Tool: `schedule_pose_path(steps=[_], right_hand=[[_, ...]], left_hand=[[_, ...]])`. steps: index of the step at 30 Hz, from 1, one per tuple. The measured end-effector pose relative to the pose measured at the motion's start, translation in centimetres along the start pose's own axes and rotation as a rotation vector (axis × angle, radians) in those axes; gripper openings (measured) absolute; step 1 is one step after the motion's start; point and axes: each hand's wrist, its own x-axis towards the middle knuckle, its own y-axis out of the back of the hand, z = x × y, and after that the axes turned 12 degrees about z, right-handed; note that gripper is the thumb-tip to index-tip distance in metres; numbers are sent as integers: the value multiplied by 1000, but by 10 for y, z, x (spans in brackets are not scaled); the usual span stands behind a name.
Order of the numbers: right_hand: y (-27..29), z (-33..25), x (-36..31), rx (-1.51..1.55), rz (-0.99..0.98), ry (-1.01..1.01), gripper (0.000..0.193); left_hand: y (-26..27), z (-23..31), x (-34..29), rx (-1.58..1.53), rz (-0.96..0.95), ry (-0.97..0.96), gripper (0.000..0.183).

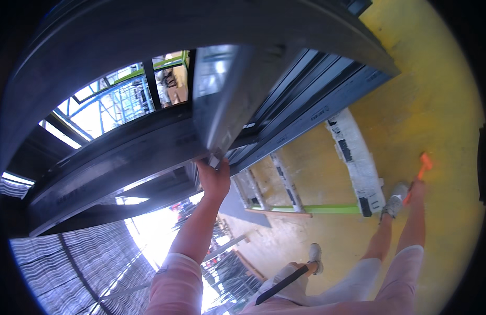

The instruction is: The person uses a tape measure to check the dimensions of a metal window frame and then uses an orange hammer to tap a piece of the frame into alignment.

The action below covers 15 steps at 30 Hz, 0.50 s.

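Observation:
My left hand (214, 181) is raised, its fingers closed round the lower end of a grey metal profile (248, 89). The profile slants across a large dark metal window frame (117, 152), and a shiny, pane-like surface (214, 68) shows along its left side. Low at the right, my right hand (417, 189) is closed on the handle of an orange hammer (425, 161). The hammer hangs beside my leg, apart from the frame. My fingers there are small and partly hidden.
A rack with white, taped padded bars (355, 157) and a green rail (327, 209) stands beneath the frame on the yellow floor (442, 94). My shoes (395, 199) are close to it. Corrugated sheeting (59, 273) and stacked dark profiles (232, 275) lie beyond.

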Motion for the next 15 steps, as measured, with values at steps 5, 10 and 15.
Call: schedule_pose_path(steps=[5, 10, 15], right_hand=[[55, -3, -126, -335, -162, 140, 25], [99, -69, -292, -273, -265, 4, 18], [135, -140, -416, -243, -262, 57, 24]], left_hand=[[2, -15, 5, -14, -4, -217, 66], [20, -11, 13, -44, -47, -255, 74], [33, -4, 14, -27, -175, -179, 83]])
